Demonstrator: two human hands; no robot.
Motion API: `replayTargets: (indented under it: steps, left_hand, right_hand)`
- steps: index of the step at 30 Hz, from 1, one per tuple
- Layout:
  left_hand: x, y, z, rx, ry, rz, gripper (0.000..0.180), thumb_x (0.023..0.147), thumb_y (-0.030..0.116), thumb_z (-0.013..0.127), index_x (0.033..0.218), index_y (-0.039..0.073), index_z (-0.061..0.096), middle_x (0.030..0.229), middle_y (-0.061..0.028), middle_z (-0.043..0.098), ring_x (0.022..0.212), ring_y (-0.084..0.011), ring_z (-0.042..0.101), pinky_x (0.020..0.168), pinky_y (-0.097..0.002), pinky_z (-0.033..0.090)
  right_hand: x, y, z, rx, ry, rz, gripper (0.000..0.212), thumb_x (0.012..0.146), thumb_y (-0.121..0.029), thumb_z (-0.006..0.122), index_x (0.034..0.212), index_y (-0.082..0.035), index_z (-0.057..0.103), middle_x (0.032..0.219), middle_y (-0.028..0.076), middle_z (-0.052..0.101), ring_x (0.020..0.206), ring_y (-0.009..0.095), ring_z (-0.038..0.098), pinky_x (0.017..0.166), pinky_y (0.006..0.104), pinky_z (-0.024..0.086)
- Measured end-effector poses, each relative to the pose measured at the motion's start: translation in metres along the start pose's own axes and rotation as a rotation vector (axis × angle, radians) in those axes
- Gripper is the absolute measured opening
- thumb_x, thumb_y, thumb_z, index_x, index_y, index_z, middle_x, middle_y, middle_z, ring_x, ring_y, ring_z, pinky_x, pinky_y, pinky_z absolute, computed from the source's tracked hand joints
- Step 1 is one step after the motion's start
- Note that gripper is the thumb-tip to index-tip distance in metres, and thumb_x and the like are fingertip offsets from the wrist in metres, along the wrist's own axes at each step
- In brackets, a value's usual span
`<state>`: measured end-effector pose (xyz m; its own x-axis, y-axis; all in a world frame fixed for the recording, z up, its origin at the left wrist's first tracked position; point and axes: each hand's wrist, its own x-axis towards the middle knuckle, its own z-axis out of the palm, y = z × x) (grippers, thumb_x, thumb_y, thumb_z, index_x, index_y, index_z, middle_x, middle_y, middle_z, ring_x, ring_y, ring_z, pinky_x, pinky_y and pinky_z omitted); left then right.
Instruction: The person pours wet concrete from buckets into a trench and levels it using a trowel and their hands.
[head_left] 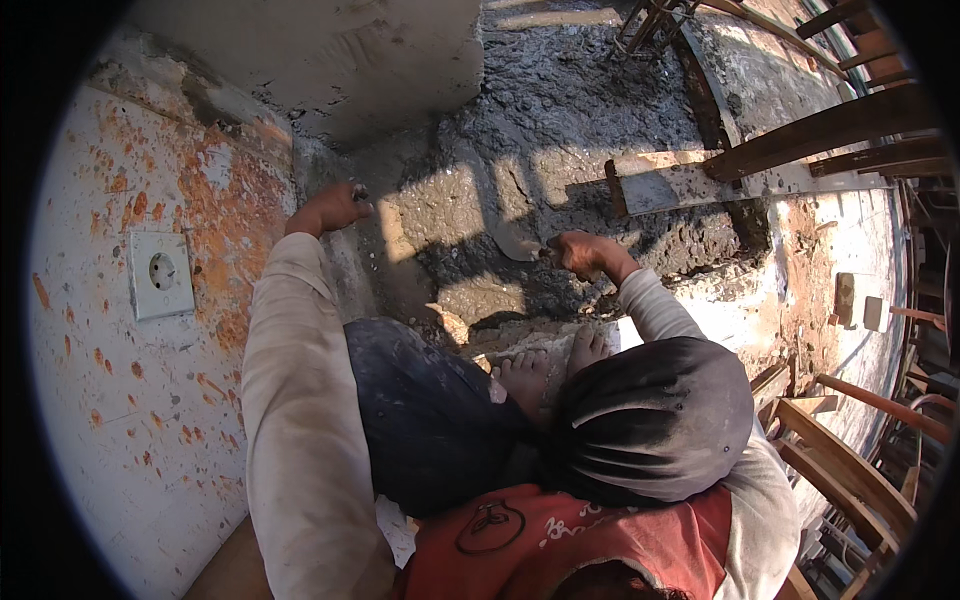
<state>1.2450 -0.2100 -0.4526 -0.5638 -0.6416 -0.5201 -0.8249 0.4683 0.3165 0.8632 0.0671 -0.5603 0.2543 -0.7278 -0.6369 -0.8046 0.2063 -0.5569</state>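
My right hand is closed around a trowel, its handle hidden by my fingers. The trowel's thin grey blade rests at the surface of the wet grey mortar. On the left, my left hand is held with curled fingers near the foot of the wall, beside the mortar's left edge. A small dark patch shows at its fingertips; whether it is a held thing or wet mortar is unclear.
A speckled white wall with a socket runs along my left. Ahead stands a smooth grey plastered block. Wooden boards jut in from the right, above a short plank. My bare feet are at the mortar's near edge.
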Motion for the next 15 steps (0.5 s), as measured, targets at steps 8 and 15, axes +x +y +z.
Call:
replayTargets:
  steps: [8,15]
  left_hand:
    - [-0.012,0.054,-0.025,-0.039,-0.011,0.034,0.047,0.084,0.030,0.068,0.123,0.004,0.062,0.114,-0.0177,0.067,0.100,-0.0302,0.065,0.089,-0.0397,0.049]
    - [-0.011,0.036,-0.014,-0.121,-0.060,-0.005,0.046,0.084,0.029,0.067,0.122,0.004,0.062,0.114,-0.0177,0.067,0.106,-0.0312,0.064,0.091,-0.0390,0.048]
  right_hand:
    - [-0.066,-0.025,0.000,-0.432,0.107,0.039,0.025,0.085,-0.018,0.057,0.109,-0.015,0.063,0.091,0.017,0.068,0.091,0.037,0.066,0.076,0.0464,0.053]
    - [-0.105,-0.019,0.025,-0.684,0.290,-0.136,0.026,0.083,-0.006,0.055,0.103,-0.016,0.067,0.087,0.012,0.067,0.078,0.030,0.068,0.065,0.0443,0.053]
